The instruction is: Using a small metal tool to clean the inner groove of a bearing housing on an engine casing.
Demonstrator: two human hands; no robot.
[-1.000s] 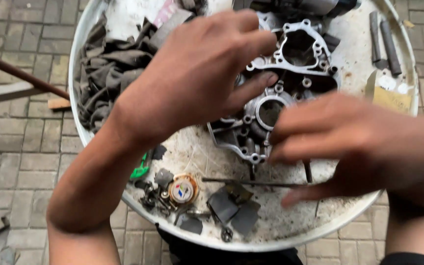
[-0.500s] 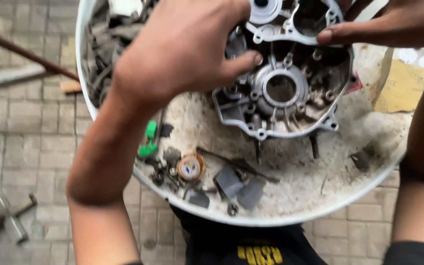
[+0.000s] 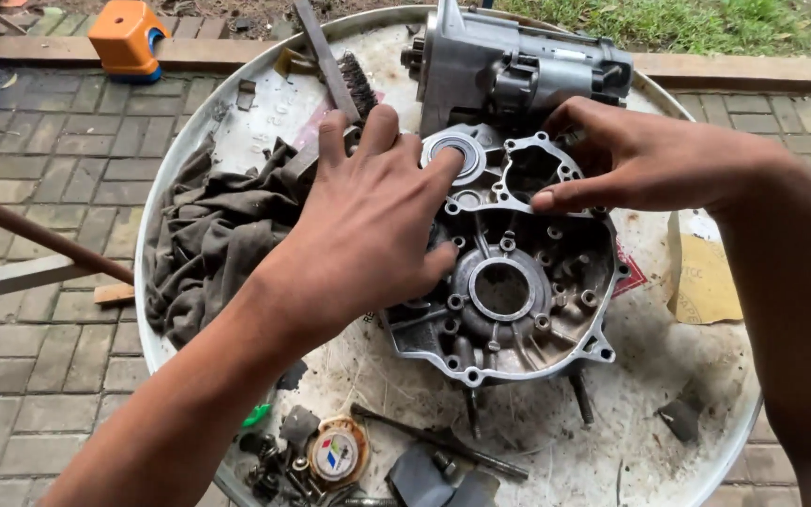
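light: soft daylight falling evenly | shadows: faint ones lying under the forearms (lower frame) | focus: staying sharp | edges: bending slightly, wide-angle

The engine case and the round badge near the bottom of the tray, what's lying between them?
In the head view, a thin dark metal rod lies on the white tray between the engine case and the round badge; the rest there is gritty bare tray.

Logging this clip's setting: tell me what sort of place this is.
Likely an outdoor, makeshift repair spot: paving bricks and grass around a round metal tray holding an engine casing.
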